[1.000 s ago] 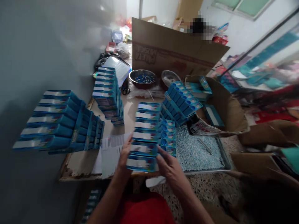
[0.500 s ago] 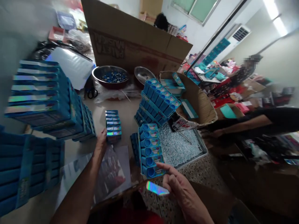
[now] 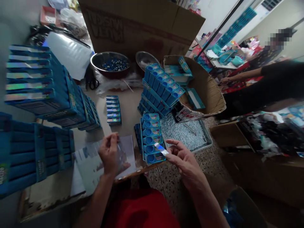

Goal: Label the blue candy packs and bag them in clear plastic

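I can't make out whether the person's blurred left hand (image 3: 109, 153) grips anything; ridged blue boxes (image 3: 22, 158) run out of view leftward, the brown cardboard panel (image 3: 144, 30) upward.

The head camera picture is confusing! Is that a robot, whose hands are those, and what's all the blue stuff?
No robot here: they are one person's bare hands. The camera sits on that person's head, looking forward and down. The right hand holds a small shiny strip in front of blue boxes with round openings. The left hand is above some sheets. A pale strip shows just beyond it, but I can't tell whether it's held. On the table are more stacked blue boxes and a metal bowl of blue and white pieces. To the right, a metal tray holds tiny pale bits.
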`<state>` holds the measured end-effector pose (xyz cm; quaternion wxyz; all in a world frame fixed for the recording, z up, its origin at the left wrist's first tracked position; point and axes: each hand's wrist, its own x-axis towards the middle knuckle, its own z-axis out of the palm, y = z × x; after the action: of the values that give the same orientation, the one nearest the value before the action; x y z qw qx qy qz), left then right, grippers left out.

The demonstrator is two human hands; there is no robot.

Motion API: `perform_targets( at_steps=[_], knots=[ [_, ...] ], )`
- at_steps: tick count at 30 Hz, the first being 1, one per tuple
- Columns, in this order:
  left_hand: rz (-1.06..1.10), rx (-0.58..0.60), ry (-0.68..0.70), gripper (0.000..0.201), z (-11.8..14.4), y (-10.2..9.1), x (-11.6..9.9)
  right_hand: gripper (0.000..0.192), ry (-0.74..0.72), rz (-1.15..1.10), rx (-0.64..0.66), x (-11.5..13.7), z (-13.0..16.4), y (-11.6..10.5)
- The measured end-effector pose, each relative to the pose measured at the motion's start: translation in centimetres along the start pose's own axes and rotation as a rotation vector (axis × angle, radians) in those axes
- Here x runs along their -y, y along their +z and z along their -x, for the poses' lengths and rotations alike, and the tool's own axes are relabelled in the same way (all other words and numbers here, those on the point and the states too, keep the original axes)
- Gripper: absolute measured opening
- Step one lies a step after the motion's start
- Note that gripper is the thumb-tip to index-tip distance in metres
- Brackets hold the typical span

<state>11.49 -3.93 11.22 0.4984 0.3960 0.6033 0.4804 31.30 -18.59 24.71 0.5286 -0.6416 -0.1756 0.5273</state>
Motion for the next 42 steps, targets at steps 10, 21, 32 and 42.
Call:
perform_targets(
  at_steps=[10,21,32,42],
  knots=[
    [0.219,0.750,-0.539,0.045,5.5,0.1,-5.9,0.047,0.063,0.051,0.259,1.1,0.3,3.1],
    [0.073,0.328,-0.098,0.030,1.1,6.0,-7.0,0.067,-0.212,0.314,-0.098,2.4,-11.9,1.7],
    [0.120,0.301,-0.144,0.032,-3.9,10.0,-4.6,0.057,-0.341,0.747,-0.252,3.3,-18.3,2.5],
    [0.161,0.317,-0.207,0.037,-3.7,10.4,-4.2,0.053,-0.338,0.769,-0.243,3.5,-18.4,2.4]
  ],
)
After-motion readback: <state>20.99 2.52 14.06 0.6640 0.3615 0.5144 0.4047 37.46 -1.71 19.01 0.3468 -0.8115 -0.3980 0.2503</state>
